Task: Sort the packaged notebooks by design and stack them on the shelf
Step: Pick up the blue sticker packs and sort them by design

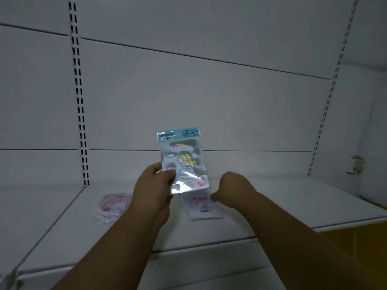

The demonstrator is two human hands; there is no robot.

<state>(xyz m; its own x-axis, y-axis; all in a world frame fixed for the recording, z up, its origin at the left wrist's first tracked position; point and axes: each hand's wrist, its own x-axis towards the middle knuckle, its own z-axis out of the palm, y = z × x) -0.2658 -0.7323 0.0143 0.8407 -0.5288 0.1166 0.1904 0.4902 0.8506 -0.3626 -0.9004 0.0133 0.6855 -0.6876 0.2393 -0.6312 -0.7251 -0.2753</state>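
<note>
My left hand (pixel 156 186) pinches the lower left edge of a packaged unicorn notebook (pixel 184 162) and holds it upright above the white shelf (pixel 272 210); it has a blue header card with a barcode. Below it a pink-design packaged notebook (pixel 202 208) lies flat on the shelf. My right hand (pixel 232 190) reaches down at that notebook's right edge with curled fingers; the fingertips touch it, the hold itself is hidden. A round pink packaged notebook (pixel 113 206) lies further left on the shelf, partly behind my left forearm.
The white back panel (pixel 188 97) rises behind the shelf, with slotted uprights at left (pixel 80 114) and right (pixel 326 109). A yellow surface (pixel 356 233) shows below the shelf's right end. A second white ledge (pixel 188 266) runs below the front edge.
</note>
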